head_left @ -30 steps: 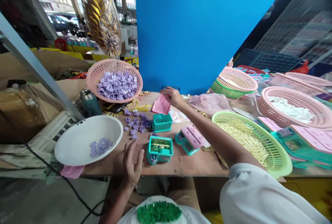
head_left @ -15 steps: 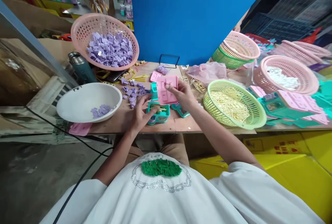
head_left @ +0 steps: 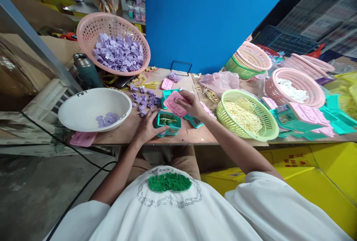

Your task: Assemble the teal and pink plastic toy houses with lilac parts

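Note:
My right hand [head_left: 191, 104] grips a flat pink plastic lid [head_left: 174, 103] and holds it tilted just above a small teal box [head_left: 168, 122] near the table's front edge. Yellow pieces lie inside that box. My left hand [head_left: 148, 128] wraps around the box's left side, steadying it on the wooden table [head_left: 195, 137]. A second teal box [head_left: 166, 94] stands just behind, partly hidden by the lid. Loose purple pieces [head_left: 145, 101] are scattered to the left of both boxes.
A white bowl [head_left: 92, 109] with a few purple pieces sits at the left, a pink basket [head_left: 113, 42] of purple pieces behind it. A green basket [head_left: 247, 114] of yellow sticks is at the right, pink baskets and teal-pink boxes [head_left: 301, 118] beyond. A blue board [head_left: 200, 18] backs the table.
My right hand picked up the pink lid from the back of the table and brought it down over the front teal box. My left hand moved onto the box and gripped it.

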`<state>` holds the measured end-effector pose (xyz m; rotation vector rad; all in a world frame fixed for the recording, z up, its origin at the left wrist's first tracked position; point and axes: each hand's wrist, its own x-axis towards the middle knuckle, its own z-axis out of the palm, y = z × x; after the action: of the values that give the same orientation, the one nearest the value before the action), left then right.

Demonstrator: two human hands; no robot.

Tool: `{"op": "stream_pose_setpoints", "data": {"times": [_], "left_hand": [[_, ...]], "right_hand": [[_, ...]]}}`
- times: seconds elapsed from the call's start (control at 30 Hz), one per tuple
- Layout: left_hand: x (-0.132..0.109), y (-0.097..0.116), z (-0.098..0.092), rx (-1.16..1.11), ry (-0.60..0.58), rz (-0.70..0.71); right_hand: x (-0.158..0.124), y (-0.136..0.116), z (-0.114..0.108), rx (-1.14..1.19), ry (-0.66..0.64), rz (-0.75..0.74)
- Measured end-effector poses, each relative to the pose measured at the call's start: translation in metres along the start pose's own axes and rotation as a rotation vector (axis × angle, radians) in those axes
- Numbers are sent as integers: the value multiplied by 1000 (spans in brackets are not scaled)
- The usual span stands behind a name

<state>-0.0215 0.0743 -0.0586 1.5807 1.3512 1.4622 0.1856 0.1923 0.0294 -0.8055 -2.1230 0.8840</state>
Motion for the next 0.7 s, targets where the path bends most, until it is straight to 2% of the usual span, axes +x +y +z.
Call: {"op": "stream_pose_setpoints", "data": {"times": [0.07, 0.1, 0.17, 0.23, 0.33, 0.43, 0.5, 0.57, 0.7], "left_hand": [[-1, 15, -4, -98, 126, -49], [-1, 24, -5, -196, 150, -102], [1, 39, -5, -431, 113, -234], [5, 49, -4, -620, 61, -343], [12, 54, -4, -686, 52, -410], [14, 49, -5, -630, 2, -377], [10, 38, -5, -550, 15, -304], [1, 24, -2, -420, 79, -243], [-20, -4, 14, -265, 120, -230]], "right_hand": [[-12, -13, 5, -206, 45, -215], [-19, -19, 8, -290, 39, -321], [-30, -28, 15, -408, -14, -505], [-37, -34, 21, -476, -68, -595], [-37, -38, 23, -517, -137, -542], [-34, -33, 18, -492, -191, -455], [-36, -25, 17, -469, -175, -405], [-39, -15, 20, -471, -140, -342], [-48, 2, 41, -549, -115, -257]]}}
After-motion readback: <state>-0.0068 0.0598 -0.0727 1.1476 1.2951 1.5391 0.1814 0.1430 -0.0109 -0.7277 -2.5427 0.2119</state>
